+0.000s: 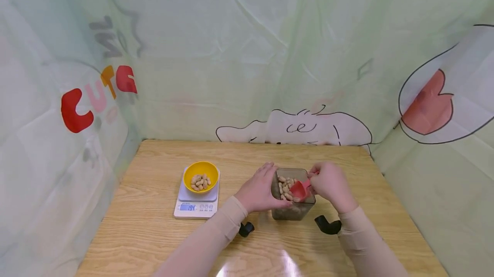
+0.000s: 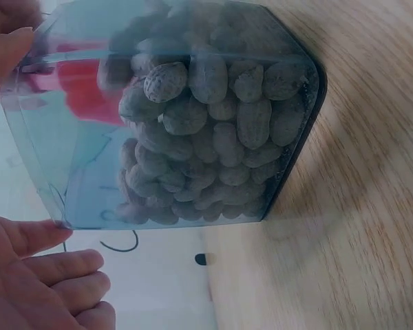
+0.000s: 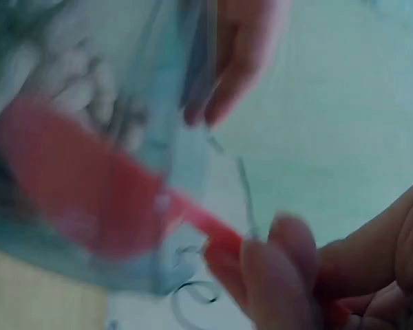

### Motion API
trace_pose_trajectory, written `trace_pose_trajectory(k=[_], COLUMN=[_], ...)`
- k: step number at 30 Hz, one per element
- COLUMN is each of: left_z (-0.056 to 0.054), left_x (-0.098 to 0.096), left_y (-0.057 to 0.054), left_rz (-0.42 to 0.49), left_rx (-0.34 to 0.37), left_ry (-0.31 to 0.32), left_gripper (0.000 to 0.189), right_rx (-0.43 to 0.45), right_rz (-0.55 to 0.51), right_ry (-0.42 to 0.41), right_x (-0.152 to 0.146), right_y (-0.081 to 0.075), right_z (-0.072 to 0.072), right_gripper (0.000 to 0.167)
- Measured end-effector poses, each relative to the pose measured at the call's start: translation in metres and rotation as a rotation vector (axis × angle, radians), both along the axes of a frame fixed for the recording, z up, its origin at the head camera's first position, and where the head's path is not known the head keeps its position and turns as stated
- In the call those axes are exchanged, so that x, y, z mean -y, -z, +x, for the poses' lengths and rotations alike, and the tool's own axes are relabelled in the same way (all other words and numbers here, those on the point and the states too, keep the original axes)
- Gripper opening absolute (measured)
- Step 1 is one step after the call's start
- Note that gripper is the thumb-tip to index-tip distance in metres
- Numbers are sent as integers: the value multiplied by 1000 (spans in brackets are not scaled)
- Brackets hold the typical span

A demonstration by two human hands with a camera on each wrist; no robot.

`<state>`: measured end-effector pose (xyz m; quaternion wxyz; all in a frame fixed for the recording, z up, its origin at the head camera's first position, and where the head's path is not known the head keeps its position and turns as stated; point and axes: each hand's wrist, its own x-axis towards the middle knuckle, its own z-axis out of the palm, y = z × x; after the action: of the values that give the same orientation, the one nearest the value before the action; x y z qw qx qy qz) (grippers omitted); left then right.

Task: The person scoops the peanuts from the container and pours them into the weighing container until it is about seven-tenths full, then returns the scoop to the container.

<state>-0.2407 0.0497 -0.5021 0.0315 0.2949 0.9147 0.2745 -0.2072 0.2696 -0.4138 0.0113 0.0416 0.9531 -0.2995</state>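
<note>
A clear, smoky square container [image 1: 287, 214] stands on the table with unshelled peanuts [image 2: 193, 165] in it. My left hand [image 1: 259, 193] holds it from the left, thumb over the near rim and fingers toward the far corner; in the left wrist view the fingertips [image 2: 55, 234] touch its rim. With my right hand [image 1: 329, 182] I pinch the handle of a red scoop [image 1: 299, 190]. The scoop's bowl is inside the container, against the peanuts at the right side. The right wrist view is blurred, and whether the scoop [image 3: 89, 185] holds peanuts cannot be told.
To the left, a yellow bowl [image 1: 188, 179] with several peanuts [image 1: 200, 182] sits on a white kitchen scale [image 1: 196, 209], whose display appears to read 194, perhaps with a decimal point. Black curved pieces [image 1: 328, 225] show beside both wrists. A printed curtain [image 1: 251, 75] surrounds the wooden table [image 1: 154, 174].
</note>
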Motion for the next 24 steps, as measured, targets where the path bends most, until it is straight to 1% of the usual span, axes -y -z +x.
trace_pose_trajectory(k=[2, 3, 5, 8, 11, 13, 15, 18, 21, 24], left_z=[1, 1, 1, 1, 1, 1, 1, 1, 0, -2], left_x=[-1, -1, -2, -2, -2, -2, -2, -2, -2, -2], left_y=[1, 1, 2, 3, 3, 2, 0, -1, -1, 1], left_rz=[-5, -7, -7, -11, -13, -6, 3, 15, 17, 17], left_rx=[7, 12, 18, 23, 27, 31, 37, 43, 40, 39], left_ry=[-1, -1, -3, -11, -15, -14, -13, -12, -13, -13], left_gripper=[118, 119, 119, 119, 120, 119, 119, 118, 119, 119], right_rx=[75, 94, 110, 126, 130, 116, 82, 17, -34, -57], right_rz=[-128, -182, -254, -319, -344, -335, -300, -211, -141, -128], right_ry=[53, 73, 103, 119, 125, 105, 61, -43, -144, -207], right_x=[-8, -12, -17, -20, -20, -19, -17, -15, -14, -14], right_y=[7, 10, 15, 19, 20, 20, 20, 19, 16, 14], right_z=[-5, -7, -10, -10, -8, -6, -3, 3, 7, 9], right_gripper=[21, 21, 24, 26, 27, 26, 23, 18, 18, 20])
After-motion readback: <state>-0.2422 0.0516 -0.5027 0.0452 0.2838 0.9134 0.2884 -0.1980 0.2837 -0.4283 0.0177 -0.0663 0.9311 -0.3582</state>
